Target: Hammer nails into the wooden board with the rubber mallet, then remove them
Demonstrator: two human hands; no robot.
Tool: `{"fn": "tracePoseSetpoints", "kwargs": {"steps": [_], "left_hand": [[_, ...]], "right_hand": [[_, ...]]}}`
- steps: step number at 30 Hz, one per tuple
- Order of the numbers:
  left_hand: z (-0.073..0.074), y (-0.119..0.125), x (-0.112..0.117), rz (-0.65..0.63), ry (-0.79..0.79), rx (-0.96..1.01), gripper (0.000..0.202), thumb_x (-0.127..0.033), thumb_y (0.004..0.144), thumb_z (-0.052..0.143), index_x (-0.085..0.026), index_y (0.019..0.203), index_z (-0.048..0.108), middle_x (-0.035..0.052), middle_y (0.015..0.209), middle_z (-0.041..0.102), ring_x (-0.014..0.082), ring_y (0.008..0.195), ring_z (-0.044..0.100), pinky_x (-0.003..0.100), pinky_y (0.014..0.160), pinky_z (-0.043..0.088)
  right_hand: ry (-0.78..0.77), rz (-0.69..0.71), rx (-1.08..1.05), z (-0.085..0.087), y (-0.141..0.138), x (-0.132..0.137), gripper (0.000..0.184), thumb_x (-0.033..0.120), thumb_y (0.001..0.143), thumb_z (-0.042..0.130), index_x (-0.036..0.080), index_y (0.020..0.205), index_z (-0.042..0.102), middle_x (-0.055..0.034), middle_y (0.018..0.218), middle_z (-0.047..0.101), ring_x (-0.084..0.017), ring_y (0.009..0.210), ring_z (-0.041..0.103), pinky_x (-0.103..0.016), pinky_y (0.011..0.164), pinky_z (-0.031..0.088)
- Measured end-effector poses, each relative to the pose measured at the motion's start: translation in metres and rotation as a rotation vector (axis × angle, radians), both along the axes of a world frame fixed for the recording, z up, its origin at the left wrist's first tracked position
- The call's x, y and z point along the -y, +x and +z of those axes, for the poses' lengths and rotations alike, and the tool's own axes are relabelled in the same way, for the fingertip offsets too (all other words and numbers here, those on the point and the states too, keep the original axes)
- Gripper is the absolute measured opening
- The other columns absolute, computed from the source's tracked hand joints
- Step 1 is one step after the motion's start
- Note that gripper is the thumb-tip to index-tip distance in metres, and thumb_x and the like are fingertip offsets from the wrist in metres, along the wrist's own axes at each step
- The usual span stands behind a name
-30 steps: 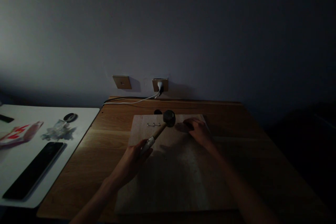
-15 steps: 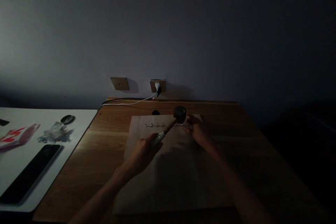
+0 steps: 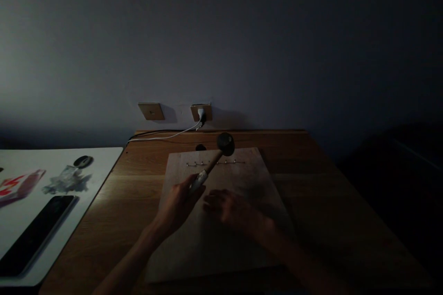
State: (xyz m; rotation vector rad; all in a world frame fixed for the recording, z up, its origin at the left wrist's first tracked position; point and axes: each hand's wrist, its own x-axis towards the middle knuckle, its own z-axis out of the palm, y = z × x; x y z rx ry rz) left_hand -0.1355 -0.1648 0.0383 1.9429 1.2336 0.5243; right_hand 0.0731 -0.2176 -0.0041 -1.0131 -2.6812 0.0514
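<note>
My left hand (image 3: 183, 198) is wrapped round the handle of a mallet (image 3: 225, 144), whose dark round head is tilted up and away over the far part of a pale wooden board (image 3: 194, 249). Along the board's far edge runs a row of several small metal nails (image 3: 235, 162); the mallet's handle crosses in front of some of them. My right hand (image 3: 231, 209) is above the middle of the board, fingers reaching left towards the mallet's grip, apart from it. Its fingers look loosely extended and hold nothing I can see, though dimness and blur soften them.
Behind the board lies a small dark round object (image 3: 200, 147). White and black cables (image 3: 166, 137) run from the wall socket (image 3: 206, 112) along the brown table's back edge. A white table (image 3: 104, 161) at left holds a phone (image 3: 38, 235), crumpled plastic (image 3: 67, 180) and a red-marked packet (image 3: 20, 186).
My right hand has left the right end of the nail row and moved down and left over the board. My left hand still holds the mallet. The view has shifted slightly.
</note>
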Motion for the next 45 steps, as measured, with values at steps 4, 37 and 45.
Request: {"fn": "tracePoseSetpoints", "kwargs": {"steps": [4, 37, 45], "left_hand": [[-0.008, -0.009, 0.002, 0.016, 0.003, -0.032, 0.041, -0.046, 0.094, 0.05, -0.014, 0.117, 0.063, -0.0018, 0.072, 0.06, 0.0123, 0.061, 0.052, 0.021, 0.059, 0.039], [-0.001, 0.015, 0.001, -0.074, -0.001, -0.019, 0.032, -0.041, 0.096, 0.05, -0.016, 0.112, 0.064, 0.0004, 0.075, 0.066, 0.014, 0.064, 0.059, 0.023, 0.059, 0.039], [-0.008, 0.056, -0.009, -0.173, 0.044, -0.077, 0.028, -0.034, 0.095, 0.051, -0.017, 0.113, 0.064, 0.0059, 0.079, 0.071, 0.0191, 0.067, 0.067, 0.026, 0.058, 0.039]], "right_hand": [[0.052, 0.105, 0.041, -0.004, -0.003, -0.003, 0.018, 0.011, 0.097, 0.053, 0.015, 0.096, 0.071, -0.0091, 0.093, 0.072, -0.019, 0.088, 0.065, -0.031, 0.074, 0.054], [-0.071, -0.734, -0.656, -0.051, 0.122, -0.075, 0.032, 0.029, 0.085, 0.066, 0.021, 0.116, 0.067, -0.0072, 0.095, 0.07, -0.023, 0.088, 0.067, -0.043, 0.085, 0.056], [0.001, -0.818, -0.69, -0.04, 0.138, -0.049, 0.055, 0.048, 0.084, 0.068, 0.019, 0.13, 0.057, -0.0135, 0.113, 0.067, -0.029, 0.103, 0.066, -0.046, 0.092, 0.054]]}}
